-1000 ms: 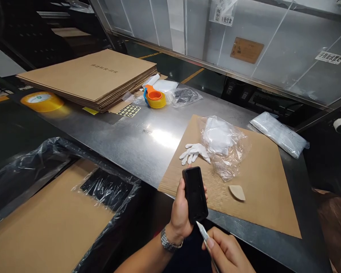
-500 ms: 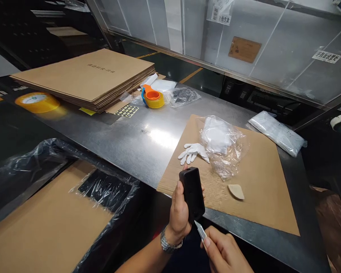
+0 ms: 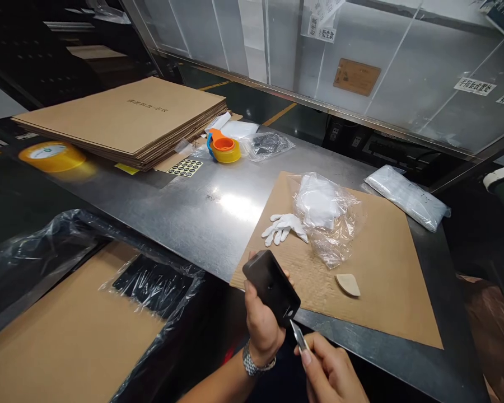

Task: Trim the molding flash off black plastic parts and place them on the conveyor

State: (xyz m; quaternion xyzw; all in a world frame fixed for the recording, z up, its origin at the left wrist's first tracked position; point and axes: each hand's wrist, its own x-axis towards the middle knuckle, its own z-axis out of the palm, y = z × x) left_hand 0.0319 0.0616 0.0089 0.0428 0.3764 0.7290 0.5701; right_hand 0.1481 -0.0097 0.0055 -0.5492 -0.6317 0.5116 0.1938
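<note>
A black, hollow rectangular case (image 3: 271, 284) is gripped in my left hand (image 3: 262, 322), tilted with its recessed side toward me. A small hole shows near its lower end. My right hand (image 3: 334, 366) is closed around a craft knife (image 3: 299, 336) with a silver body. The blade tip points up at the case's lower corner; whether it touches cannot be made out. Beyond the case, a white glove (image 3: 284, 228) lies on a cardboard sheet (image 3: 382, 252). A beige wedge-shaped pad (image 3: 348, 285) rests on the same sheet, right of my hands.
Crumpled clear plastic bags (image 3: 331, 224) sit on the cardboard. A wrapped packet (image 3: 407, 196) lies at the metal table's (image 3: 185, 207) right. Further back are a tape dispenser (image 3: 224, 148), a sticker sheet (image 3: 185, 168), a tape roll (image 3: 52, 157) and stacked cardboard (image 3: 121, 117). A plastic-lined box (image 3: 59, 336) stands lower left.
The black case has turned in my left hand, its top leaning left and its inside showing more. The knife stays near the case's lower end. The view has shifted slightly.
</note>
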